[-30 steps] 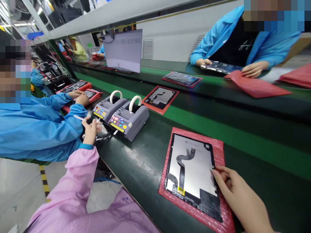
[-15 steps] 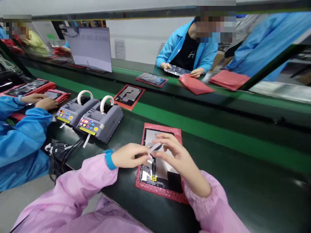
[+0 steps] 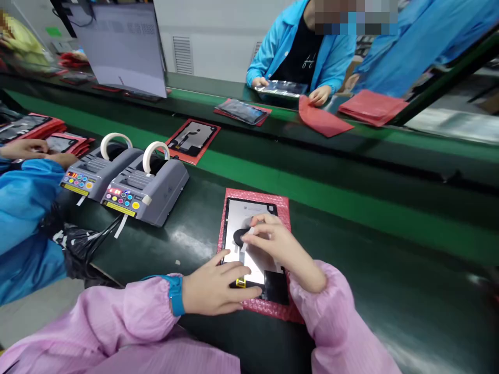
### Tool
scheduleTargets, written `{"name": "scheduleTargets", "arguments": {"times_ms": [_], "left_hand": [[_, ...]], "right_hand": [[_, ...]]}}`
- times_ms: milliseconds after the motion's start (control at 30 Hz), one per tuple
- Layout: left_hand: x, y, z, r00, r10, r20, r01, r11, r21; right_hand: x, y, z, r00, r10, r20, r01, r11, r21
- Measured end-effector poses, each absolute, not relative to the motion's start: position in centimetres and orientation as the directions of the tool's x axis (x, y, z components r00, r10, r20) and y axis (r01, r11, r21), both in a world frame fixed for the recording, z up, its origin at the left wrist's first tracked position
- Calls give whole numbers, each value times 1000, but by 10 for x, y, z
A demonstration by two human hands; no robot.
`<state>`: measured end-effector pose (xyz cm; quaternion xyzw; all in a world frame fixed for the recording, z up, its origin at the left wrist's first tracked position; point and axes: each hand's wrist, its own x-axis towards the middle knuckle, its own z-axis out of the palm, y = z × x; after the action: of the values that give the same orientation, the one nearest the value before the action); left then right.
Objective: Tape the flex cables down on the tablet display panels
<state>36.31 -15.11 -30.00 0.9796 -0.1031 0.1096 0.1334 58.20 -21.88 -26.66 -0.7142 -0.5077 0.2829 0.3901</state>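
A tablet screen panel (image 3: 255, 270), its silvery back with black edges facing up, lies on a pink bubble-wrap bag (image 3: 284, 200) on the dark green bench. My right hand (image 3: 275, 239) pinches a short strip of white tape (image 3: 248, 240) over the panel's middle, beside a round black patch. Fingers spread, my left hand (image 3: 220, 285) rests over the panel's lower left part and holds nothing. A yellow label (image 3: 240, 283) shows between its fingers.
Two grey tape dispensers (image 3: 146, 192) with white rolls stand to the left, tape ends sticking out. Another panel (image 3: 194, 137) on a red bag lies behind them. A co-worker's hands (image 3: 58, 156) are at far left; another person (image 3: 300, 57) sits opposite with red bags (image 3: 372, 106).
My left hand has left the tape, moved down and spread over the panel's lower part. My right hand has lowered the tape towards the panel. The view has shifted slightly.
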Motion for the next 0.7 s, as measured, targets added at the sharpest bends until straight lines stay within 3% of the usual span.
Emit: {"name": "scheduleTargets", "arguments": {"times_ms": [133, 367, 700], "left_hand": [[366, -155, -308, 938, -189, 291, -246, -954, 173], [376, -151, -305, 927, -242, 285, -292, -945, 148], [385, -143, -306, 918, -284, 278, -346, -915, 207]], "right_hand": [[573, -205, -295, 313, 948, -58, 558, -233, -797], [573, -198, -297, 338, 936, -100, 591, -294, -751], [573, -196, -304, 322, 946, -34, 670, -253, -698]]}}
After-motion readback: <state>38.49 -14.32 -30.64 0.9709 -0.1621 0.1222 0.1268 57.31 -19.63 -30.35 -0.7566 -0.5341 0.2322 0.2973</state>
